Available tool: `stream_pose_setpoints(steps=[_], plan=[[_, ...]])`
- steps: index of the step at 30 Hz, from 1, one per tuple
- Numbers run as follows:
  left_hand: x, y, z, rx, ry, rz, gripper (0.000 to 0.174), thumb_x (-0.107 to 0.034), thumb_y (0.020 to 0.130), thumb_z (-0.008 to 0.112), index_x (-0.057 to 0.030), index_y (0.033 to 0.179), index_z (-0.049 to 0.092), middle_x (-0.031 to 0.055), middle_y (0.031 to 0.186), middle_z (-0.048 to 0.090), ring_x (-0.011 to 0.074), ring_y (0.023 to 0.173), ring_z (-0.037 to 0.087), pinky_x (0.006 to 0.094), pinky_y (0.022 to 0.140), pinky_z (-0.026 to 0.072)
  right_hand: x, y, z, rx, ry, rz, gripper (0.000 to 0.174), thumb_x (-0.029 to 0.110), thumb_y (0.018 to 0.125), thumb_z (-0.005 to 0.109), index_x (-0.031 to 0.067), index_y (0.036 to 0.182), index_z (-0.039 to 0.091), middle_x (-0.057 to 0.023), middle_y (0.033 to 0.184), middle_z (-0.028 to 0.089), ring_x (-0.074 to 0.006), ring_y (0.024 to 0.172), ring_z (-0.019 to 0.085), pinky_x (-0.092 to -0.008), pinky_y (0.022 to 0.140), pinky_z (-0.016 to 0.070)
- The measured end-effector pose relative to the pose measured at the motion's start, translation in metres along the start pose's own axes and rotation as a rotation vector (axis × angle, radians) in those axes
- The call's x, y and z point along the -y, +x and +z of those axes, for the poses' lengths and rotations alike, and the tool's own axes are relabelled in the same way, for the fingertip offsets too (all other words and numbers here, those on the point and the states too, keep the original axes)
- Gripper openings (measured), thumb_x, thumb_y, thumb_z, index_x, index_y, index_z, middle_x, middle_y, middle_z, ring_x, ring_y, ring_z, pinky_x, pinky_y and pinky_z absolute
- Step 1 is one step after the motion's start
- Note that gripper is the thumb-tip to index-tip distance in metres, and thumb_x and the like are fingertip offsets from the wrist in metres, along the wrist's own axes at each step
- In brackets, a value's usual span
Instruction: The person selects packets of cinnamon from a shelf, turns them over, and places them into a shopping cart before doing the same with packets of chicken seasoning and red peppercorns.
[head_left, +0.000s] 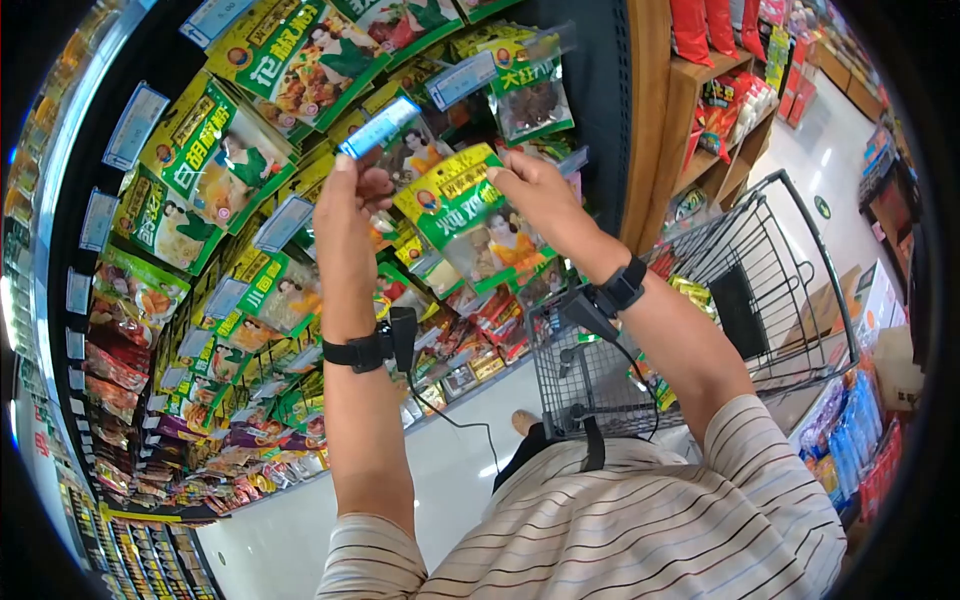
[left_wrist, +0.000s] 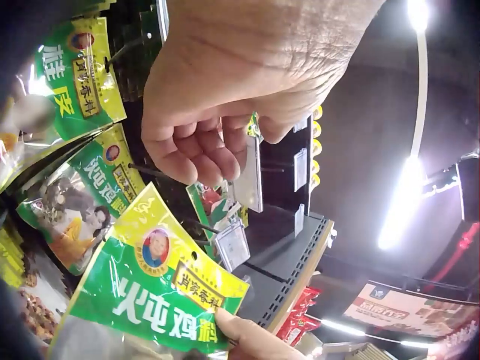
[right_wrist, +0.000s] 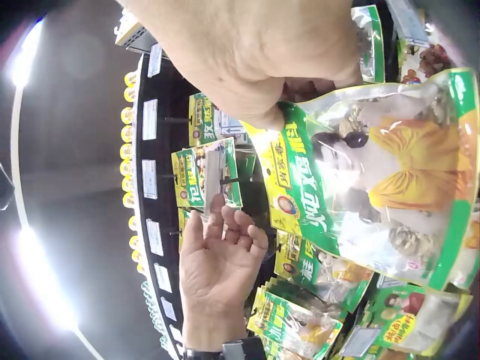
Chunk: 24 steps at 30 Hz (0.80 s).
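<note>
My right hand (head_left: 545,205) pinches the top corner of a green and yellow seasoning packet (head_left: 468,222) with a clear window and a printed figure in orange. The packet hangs in front of the rack, its printed side up towards me. To its left, my left hand (head_left: 348,225) pinches the lower end of a price tag holder (head_left: 383,126) between thumb and fingers. In the left wrist view the fingers curl beside that clear price tag holder (left_wrist: 249,180). A matching packet (left_wrist: 79,206) hangs on a hook just behind the one in my right hand.
Rows of hanging seasoning packets (head_left: 225,165) with price tags fill the rack ahead and to the left. A wire shopping cart (head_left: 700,300) stands at my right. Beyond it are wooden shelves (head_left: 650,120) with red bags. Pale floor (head_left: 290,540) shows below.
</note>
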<state>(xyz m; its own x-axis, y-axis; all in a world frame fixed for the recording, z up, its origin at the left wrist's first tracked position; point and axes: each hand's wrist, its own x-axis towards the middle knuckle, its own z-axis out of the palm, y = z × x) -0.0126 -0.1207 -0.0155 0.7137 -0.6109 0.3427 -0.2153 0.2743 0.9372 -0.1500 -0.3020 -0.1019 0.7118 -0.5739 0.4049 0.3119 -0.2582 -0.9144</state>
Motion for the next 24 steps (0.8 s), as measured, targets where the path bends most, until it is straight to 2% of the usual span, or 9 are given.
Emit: stream_pose_setpoints(steps=[1,4,5,12,13,16,19,22,24], plan=[[-0.004,0.0,0.003,-0.004,0.011,-0.007,0.05,-0.044,0.104,0.048,0.0001,0.122,0.062,0.0027,0.093,0.065,0.0125,0.085,0.059,0.0292,0.077,0.0466,-0.001,0.001,0.003,-0.009,-0.016,-0.034,0.028,0.026,0.097,0.058,0.0043,0.081,0.05,0.0003,0.069,0.044,-0.005,0.065,0.039,-0.0287,0.055,0.0352],[-0.011,0.004,0.003,0.03,0.018,0.03,0.054,-0.047,0.105,0.044,0.0001,0.125,0.06,0.0011,0.087,0.063,0.012,0.08,0.057,0.0287,0.072,0.0452,0.013,0.007,0.011,0.002,0.086,0.056,0.03,0.027,0.097,0.058,0.004,0.08,0.049,-0.0004,0.067,0.045,-0.0064,0.059,0.042,-0.0308,0.051,0.0365],[-0.013,0.005,0.006,-0.016,0.035,0.026,0.058,-0.05,0.104,0.042,0.0007,0.129,0.058,-0.0002,0.082,0.059,0.0114,0.075,0.054,0.0288,0.069,0.0429,0.011,0.012,0.015,-0.006,0.092,0.076,0.03,0.028,0.096,0.058,0.0033,0.081,0.051,-0.0003,0.063,0.045,-0.0086,0.053,0.044,-0.0326,0.048,0.0372],[-0.02,0.007,0.002,0.013,0.125,0.055,0.058,-0.049,0.105,0.043,0.0018,0.131,0.056,-0.0004,0.08,0.058,0.0101,0.075,0.052,0.028,0.068,0.041,0.022,0.033,0.041,-0.039,0.171,0.036,0.03,0.029,0.096,0.059,0.0027,0.083,0.054,-0.0012,0.062,0.046,-0.0095,0.053,0.046,-0.0331,0.048,0.038],[-0.02,0.007,0.002,0.01,0.122,0.053,0.059,-0.049,0.105,0.043,0.0021,0.13,0.056,-0.0005,0.079,0.057,0.0101,0.075,0.052,0.0279,0.068,0.0408,0.028,0.032,0.042,-0.052,0.169,0.032,0.031,0.029,0.095,0.059,0.0018,0.081,0.052,-0.0029,0.062,0.047,-0.0098,0.054,0.044,-0.0342,0.049,0.038],[-0.021,0.007,0.001,-0.006,0.11,0.05,0.059,-0.049,0.104,0.044,0.0029,0.129,0.057,-0.0008,0.078,0.057,0.01,0.074,0.052,0.0276,0.068,0.0405,0.031,0.036,0.048,-0.021,0.157,0.029,0.033,0.029,0.099,0.057,0.0035,0.082,0.045,0.0037,0.071,0.033,-0.0074,0.067,0.03,-0.0329,0.058,0.0313],[-0.021,0.007,0.003,-0.01,0.103,0.047,0.059,-0.049,0.104,0.044,0.0029,0.129,0.058,-0.0009,0.078,0.057,0.0097,0.074,0.052,0.0273,0.068,0.0409,0.026,0.045,0.054,-0.035,0.178,0.032,0.034,0.029,0.099,0.057,0.0022,0.081,0.045,0.0032,0.071,0.035,-0.0077,0.066,0.031,-0.0329,0.058,0.0319],[-0.021,0.006,0.003,-0.006,0.102,0.042,0.059,-0.049,0.104,0.045,0.0024,0.129,0.058,-0.0011,0.079,0.057,0.0095,0.074,0.052,0.0271,0.068,0.0411,0.017,0.057,0.059,-0.11,0.168,0.003,0.032,0.026,0.094,0.059,-0.0015,0.078,0.051,-0.0072,0.062,0.046,-0.0128,0.058,0.043,-0.0379,0.054,0.0378],[-0.022,0.006,0.004,-0.009,0.106,0.04,0.059,-0.05,0.104,0.045,0.002,0.129,0.058,-0.0013,0.079,0.057,0.0093,0.074,0.052,0.0271,0.068,0.041,0.012,0.065,0.06,-0.128,0.13,-0.036,0.034,0.026,0.093,0.059,-0.002,0.077,0.05,-0.0083,0.062,0.044,-0.0135,0.059,0.043,-0.039,0.055,0.0378]])
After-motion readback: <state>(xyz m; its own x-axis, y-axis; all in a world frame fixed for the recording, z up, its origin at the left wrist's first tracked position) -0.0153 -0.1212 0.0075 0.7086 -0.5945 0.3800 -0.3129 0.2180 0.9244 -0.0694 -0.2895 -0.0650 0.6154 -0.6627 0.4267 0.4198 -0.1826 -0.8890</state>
